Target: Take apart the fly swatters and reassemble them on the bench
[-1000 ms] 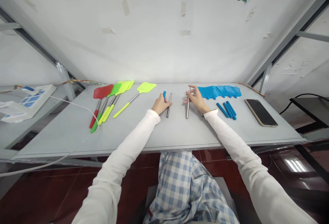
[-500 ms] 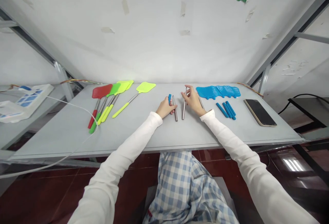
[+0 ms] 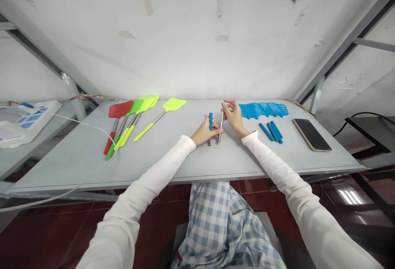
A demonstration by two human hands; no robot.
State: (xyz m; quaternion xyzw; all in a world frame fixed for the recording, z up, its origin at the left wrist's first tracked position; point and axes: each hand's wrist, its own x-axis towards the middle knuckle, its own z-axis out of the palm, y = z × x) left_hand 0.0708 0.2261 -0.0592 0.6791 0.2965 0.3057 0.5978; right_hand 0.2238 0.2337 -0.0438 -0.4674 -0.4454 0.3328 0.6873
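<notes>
My left hand (image 3: 204, 131) is closed around a short blue handle sleeve (image 3: 210, 120), which stands up out of its fingers. Its fingertips also reach the lower part of a metal rod (image 3: 221, 128). My right hand (image 3: 233, 114) pinches the top of that rod, which stands slightly tilted. A second metal rod (image 3: 209, 142) lies partly hidden under my left hand. To the right are several loose blue handle sleeves (image 3: 273, 132) and blue fly swatter heads (image 3: 262, 109).
Fly swatters with a red head (image 3: 121, 109), a green head and yellow heads (image 3: 174, 104) lie on the left of the grey table (image 3: 185, 166). A phone (image 3: 311, 134) rests at the right. A white cable (image 3: 83, 126) crosses the left side near a power strip (image 3: 37, 121).
My left hand has moved right with the blue handle sleeve, and its fingers now meet the metal rod held by my right hand. The rod beside my right wrist is no longer visible.
</notes>
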